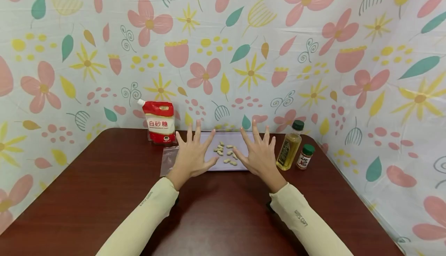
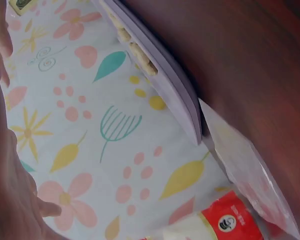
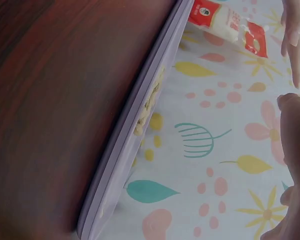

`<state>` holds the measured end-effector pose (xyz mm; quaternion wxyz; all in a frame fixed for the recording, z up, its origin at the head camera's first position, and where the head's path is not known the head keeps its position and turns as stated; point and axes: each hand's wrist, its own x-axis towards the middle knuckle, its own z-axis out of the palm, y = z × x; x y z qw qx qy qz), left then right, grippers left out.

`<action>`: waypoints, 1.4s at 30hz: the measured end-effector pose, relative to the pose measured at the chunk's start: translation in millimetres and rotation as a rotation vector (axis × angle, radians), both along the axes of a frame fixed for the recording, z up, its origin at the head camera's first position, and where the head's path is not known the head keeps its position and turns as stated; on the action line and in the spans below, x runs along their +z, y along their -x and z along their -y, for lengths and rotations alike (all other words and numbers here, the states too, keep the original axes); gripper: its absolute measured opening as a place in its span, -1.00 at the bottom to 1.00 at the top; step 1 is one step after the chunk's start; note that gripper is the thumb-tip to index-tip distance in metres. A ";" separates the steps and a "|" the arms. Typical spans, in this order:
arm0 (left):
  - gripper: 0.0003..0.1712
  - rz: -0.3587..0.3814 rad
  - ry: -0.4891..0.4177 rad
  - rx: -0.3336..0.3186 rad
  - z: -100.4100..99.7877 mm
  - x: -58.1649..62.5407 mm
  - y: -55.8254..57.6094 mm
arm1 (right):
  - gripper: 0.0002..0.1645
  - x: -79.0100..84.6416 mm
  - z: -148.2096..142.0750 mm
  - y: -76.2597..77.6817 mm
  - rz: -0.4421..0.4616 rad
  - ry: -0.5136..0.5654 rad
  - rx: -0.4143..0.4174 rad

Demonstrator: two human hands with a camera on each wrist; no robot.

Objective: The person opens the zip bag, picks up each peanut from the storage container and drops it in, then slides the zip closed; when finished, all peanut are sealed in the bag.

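Note:
My left hand [image 1: 192, 152] is held up with its fingers spread, in front of the left side of a pale purple tray [image 1: 223, 167]. My right hand [image 1: 258, 155] mirrors it at the tray's right side, fingers also spread. Neither hand holds anything. Between them in the head view, several unshelled peanuts [image 1: 230, 160] lie scattered on the tray. The left wrist view shows the left hand [image 2: 15, 165] above the tray's level, with some peanuts [image 2: 140, 57] at the rim. From the right wrist, the right hand [image 3: 297, 150] shows along the image edge.
A red and white sugar pouch [image 1: 160, 124] stands at the back left. A clear plastic bag [image 1: 168, 159] lies left of the tray. To the right stand an oil bottle [image 1: 290, 147] and a small green-capped jar [image 1: 305, 157]. Behind the dark table [image 1: 104, 194] hangs a flowered cloth [image 1: 205, 27].

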<state>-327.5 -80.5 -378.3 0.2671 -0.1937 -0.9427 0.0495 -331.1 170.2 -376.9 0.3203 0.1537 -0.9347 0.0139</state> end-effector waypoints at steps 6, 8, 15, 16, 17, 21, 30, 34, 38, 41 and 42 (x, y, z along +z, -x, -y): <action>-0.05 0.113 -0.087 -0.008 17.8 5.2 -2.8 | -0.21 0.2 2.5 -0.7 0.072 0.055 0.033; -0.09 0.149 -0.141 -0.011 25.6 4.9 -2.5 | -0.29 -0.2 5.1 -1.2 0.103 0.079 0.046; -0.31 0.322 -0.364 -0.018 57.6 -3.6 -2.5 | -0.51 -3.2 21.7 -4.2 0.215 0.225 0.120; -0.33 0.360 -0.407 -0.025 62.0 -4.6 -3.1 | -0.52 -3.6 25.6 -4.0 0.241 0.250 0.122; -0.36 0.395 -0.451 -0.037 66.1 -5.0 -3.8 | -0.54 -4.3 29.9 -3.2 0.267 0.271 0.120; -0.45 0.497 -0.603 -0.046 79.7 -5.8 -4.0 | -0.56 -5.2 49.9 1.4 0.368 0.343 0.126; -0.55 0.572 -0.801 0.102 108.2 -16.9 19.9 | -0.61 -5.6 101.8 19.4 0.553 0.464 0.226; -0.54 0.624 -0.824 0.165 118.3 -22.7 32.0 | -0.63 -6.6 122.7 29.6 0.619 0.510 0.267; -0.50 0.653 -0.821 0.261 125.3 -25.5 40.3 | -0.63 -11.5 139.9 42.4 0.654 0.528 0.288; -0.48 0.670 -0.801 0.307 129.8 -26.6 46.5 | -0.64 -15.9 152.3 53.6 0.665 0.548 0.306; -0.47 0.675 -0.793 0.319 131.0 -26.7 48.5 | -0.65 -17.0 156.5 57.1 0.683 0.570 0.316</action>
